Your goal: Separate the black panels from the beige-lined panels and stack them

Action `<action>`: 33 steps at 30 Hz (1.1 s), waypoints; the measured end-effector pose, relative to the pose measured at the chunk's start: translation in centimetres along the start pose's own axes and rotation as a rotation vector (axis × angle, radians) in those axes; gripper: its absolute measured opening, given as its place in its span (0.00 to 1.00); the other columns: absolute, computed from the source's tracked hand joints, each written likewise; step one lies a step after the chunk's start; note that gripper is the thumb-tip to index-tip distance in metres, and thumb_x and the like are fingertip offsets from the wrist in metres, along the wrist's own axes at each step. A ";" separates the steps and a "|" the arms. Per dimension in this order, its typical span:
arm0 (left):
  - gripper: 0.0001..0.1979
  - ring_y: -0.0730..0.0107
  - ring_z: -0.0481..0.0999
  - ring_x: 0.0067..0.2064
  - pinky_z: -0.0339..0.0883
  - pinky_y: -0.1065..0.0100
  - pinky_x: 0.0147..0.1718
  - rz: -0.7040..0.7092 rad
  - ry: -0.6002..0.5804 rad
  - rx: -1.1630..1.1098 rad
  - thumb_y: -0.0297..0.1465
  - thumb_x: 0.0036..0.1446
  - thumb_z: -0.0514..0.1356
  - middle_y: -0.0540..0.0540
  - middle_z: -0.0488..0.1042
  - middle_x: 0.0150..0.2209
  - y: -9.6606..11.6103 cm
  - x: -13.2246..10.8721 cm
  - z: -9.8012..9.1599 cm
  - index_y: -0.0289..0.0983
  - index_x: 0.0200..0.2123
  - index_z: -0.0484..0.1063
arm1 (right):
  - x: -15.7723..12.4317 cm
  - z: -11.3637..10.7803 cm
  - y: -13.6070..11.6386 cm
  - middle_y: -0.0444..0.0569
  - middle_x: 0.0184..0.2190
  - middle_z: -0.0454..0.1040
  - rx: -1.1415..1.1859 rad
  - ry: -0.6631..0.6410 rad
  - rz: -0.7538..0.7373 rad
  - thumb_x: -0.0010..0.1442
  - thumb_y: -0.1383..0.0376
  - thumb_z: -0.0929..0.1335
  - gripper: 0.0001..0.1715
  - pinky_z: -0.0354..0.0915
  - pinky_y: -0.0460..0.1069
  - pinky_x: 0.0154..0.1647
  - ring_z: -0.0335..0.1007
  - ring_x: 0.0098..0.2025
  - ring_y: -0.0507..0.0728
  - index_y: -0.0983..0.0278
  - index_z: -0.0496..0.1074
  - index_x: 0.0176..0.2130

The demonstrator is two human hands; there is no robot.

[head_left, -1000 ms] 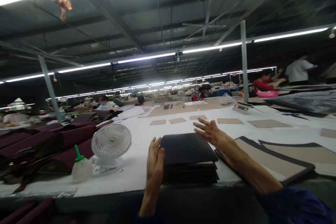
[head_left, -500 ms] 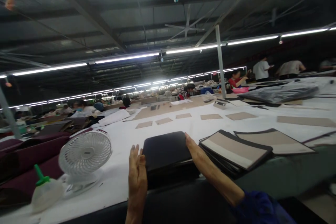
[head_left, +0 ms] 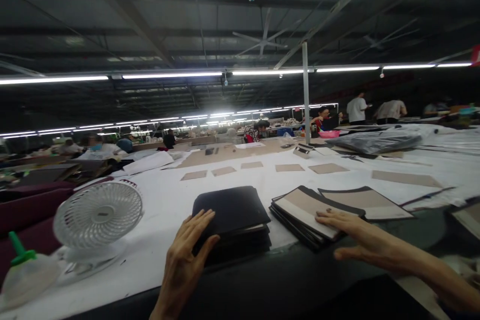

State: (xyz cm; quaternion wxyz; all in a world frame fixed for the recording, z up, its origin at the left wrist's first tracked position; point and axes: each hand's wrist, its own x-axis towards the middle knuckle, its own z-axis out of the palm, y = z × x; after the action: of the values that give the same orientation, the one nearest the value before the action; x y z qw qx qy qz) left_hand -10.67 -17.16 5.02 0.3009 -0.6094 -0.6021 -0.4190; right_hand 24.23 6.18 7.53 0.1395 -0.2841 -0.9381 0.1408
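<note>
A stack of black, round-cornered flat panels [head_left: 232,207] lies in front of me near the table's front edge. My left hand [head_left: 189,250] rests against the left side of this stack, fingers stretched over its top edge and thumb apart. To the right lies a second, fanned stack of beige panels with black borders [head_left: 303,205]. Over its near right corner my right hand [head_left: 356,235] is spread open, with fingertips on or just above the top panel; contact is hard to make out. One more beige panel with a dark border [head_left: 369,200] lies partly behind that stack.
At left stand a white desk fan [head_left: 99,217] and a squeeze bottle with a green spout [head_left: 30,270]. Several small beige pieces [head_left: 292,168] lie across the white table covering [head_left: 157,225]. A plastic-wrapped bundle [head_left: 375,140] and a post [head_left: 306,95] are farther back. Co-workers are beyond.
My right hand has left the black stack's right side and moved right, over the beige stack. My left hand has shifted from upright along the side to lying across the stack's left edge.
</note>
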 end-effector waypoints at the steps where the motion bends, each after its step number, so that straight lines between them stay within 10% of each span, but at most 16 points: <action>1: 0.22 0.62 0.69 0.57 0.62 0.51 0.58 -0.017 0.013 0.014 0.34 0.59 0.59 0.48 0.72 0.54 0.0 0.0 0.2 0.48 0.57 0.62 | 0.0 0.2 0.4 0.55 0.61 0.62 0.012 0.022 -0.011 0.51 0.49 0.71 0.40 0.50 0.64 0.64 0.50 0.64 0.71 0.63 0.68 0.58; 17: 0.25 0.58 0.68 0.58 0.65 0.52 0.55 -0.167 -0.017 0.108 0.45 0.60 0.54 0.44 0.69 0.57 0.5 -0.2 0.6 0.41 0.58 0.63 | 1.2 -4.5 -1.7 0.50 0.43 0.78 0.044 0.148 -0.010 0.62 0.46 0.59 0.29 0.64 0.57 0.50 0.71 0.47 0.66 0.60 0.76 0.47; 29: 0.26 0.57 0.70 0.56 0.66 0.55 0.54 -0.192 -0.003 0.124 0.47 0.60 0.52 0.43 0.69 0.58 0.9 0.0 0.4 0.41 0.57 0.64 | 0.9 -5.0 -1.6 0.49 0.50 0.75 0.189 -0.187 -0.024 0.46 0.50 0.74 0.30 0.60 0.53 0.55 0.68 0.53 0.67 0.60 0.78 0.47; 33: 0.25 0.56 0.72 0.55 0.69 0.56 0.52 -0.202 0.009 0.108 0.45 0.60 0.53 0.43 0.69 0.57 1.2 0.2 0.1 0.42 0.57 0.65 | 1.2 -4.8 -0.3 0.44 0.29 0.78 0.247 0.116 0.033 0.56 0.46 0.66 0.23 0.67 0.51 0.41 0.73 0.38 0.62 0.61 0.78 0.31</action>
State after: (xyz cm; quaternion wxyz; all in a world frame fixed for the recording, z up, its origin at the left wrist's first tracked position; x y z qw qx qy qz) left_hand -9.49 -17.06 5.27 0.2925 -0.5264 -0.6808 -0.4168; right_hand 24.70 7.51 12.27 0.2251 -0.2877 -0.8992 0.2410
